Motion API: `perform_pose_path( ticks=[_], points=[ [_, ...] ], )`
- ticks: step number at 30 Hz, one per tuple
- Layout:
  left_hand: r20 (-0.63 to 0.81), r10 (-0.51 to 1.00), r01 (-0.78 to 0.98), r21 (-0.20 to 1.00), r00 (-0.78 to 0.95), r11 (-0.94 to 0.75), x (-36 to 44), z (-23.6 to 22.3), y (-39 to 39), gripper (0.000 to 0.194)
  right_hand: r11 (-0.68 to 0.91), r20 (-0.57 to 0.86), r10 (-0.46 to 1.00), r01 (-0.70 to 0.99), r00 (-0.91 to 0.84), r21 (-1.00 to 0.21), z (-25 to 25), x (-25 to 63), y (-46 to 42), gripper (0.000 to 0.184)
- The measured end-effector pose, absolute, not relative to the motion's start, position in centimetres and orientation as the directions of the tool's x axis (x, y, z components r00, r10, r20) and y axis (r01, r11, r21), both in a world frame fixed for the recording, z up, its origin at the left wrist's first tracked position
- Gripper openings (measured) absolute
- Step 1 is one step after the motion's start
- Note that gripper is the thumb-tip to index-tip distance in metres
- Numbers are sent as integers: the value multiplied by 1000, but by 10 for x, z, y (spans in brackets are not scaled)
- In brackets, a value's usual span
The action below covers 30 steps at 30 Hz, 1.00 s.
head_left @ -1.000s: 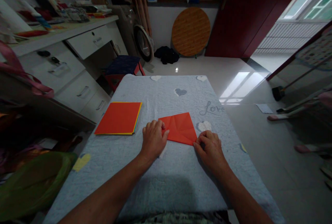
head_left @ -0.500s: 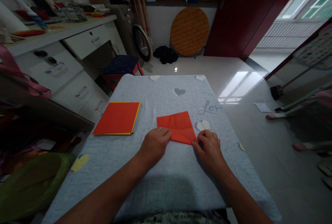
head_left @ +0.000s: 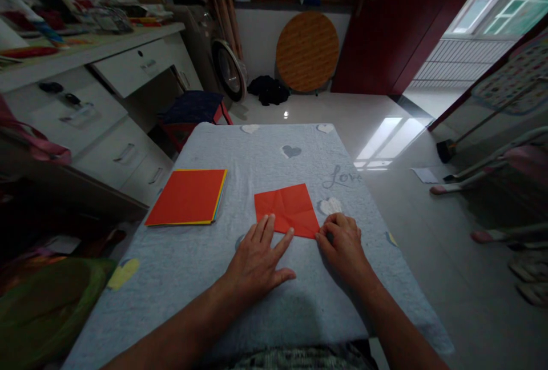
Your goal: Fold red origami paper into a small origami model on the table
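A creased, folded sheet of red paper (head_left: 287,207) lies on the cloth-covered table (head_left: 274,290) in front of me. My left hand (head_left: 260,253) is open, its fingers spread, with the fingertips resting on the paper's lower left edge. At the paper's lower right corner, my right hand (head_left: 342,241) is closed, thumb and forefinger pinching that corner. To the left sits a neat stack of coloured paper (head_left: 187,197), red on top, with yellow and blue edges showing beneath.
A white desk (head_left: 107,96) with drawers stands at the left, beside a stool (head_left: 192,108) and a washing machine (head_left: 201,44). A green bag-lined bin (head_left: 55,307) is by the table's left side. A round wooden board (head_left: 307,51) leans on the far wall.
My left hand has spread its fingers and moved slightly down along the paper's lower edge. The right hand stays at the corner. The view has shifted a little to the right.
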<state>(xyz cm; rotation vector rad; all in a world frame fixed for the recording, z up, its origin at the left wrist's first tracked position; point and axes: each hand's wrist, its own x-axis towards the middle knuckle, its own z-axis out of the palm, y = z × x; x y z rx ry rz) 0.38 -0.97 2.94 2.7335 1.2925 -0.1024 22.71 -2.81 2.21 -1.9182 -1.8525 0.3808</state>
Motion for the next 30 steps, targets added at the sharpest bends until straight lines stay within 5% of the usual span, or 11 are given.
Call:
perform_pose_path(
  ticks=[15,20,25,30],
  points=[
    [-130,778,789,91,615,-608,6,34,-11,80,15,153,986,871,69,-490,18,243,-30,16],
    [-93,771,777,107,629,-621,3,27,-11,79,51,318,939,859,133,-510,28,245,-32,13],
    [-46,768,769,89,638,-633,2,23,-13,76,497,368,860,746,-353,-444,39,205,-51,34],
    [-1,764,763,63,645,-643,0,14,-14,72,495,216,869,784,-445,-375,20,179,-62,63]
  ],
)
